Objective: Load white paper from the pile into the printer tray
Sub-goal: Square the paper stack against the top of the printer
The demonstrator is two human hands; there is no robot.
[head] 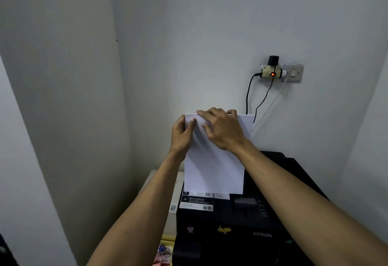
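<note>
From the head view, the white paper [214,171] stands almost upright at the back of the black printer [241,223], its lower edge down at the rear feed where the warning labels [196,202] sit on the printer's top. The sheets look clean and blank, bright white with a faint bluish cast in this dim light, flat across the face and square at the bottom corners, with the top edge level and showing a little thickness, so this looks like several sheets and not one. Left hand [181,134] is at the upper left corner, fingers curled round the edge with the thumb pressed on the front face, gripping the paper. Right hand [223,130] lies across the top middle, fingers spread over the face and fingertips hooked over the upper edge, holding the paper too. Both forearms reach up from the bottom of the frame. Behind the paper on the pale wall, a wall socket [273,72] carries an adapter with a red light glowing, and dark cables [248,95] hang from it toward the printer. A light switch [293,73] sits just beside the socket. The printer's front reads EPSON, with a small yellow sticker [223,229] beside the name.
</note>
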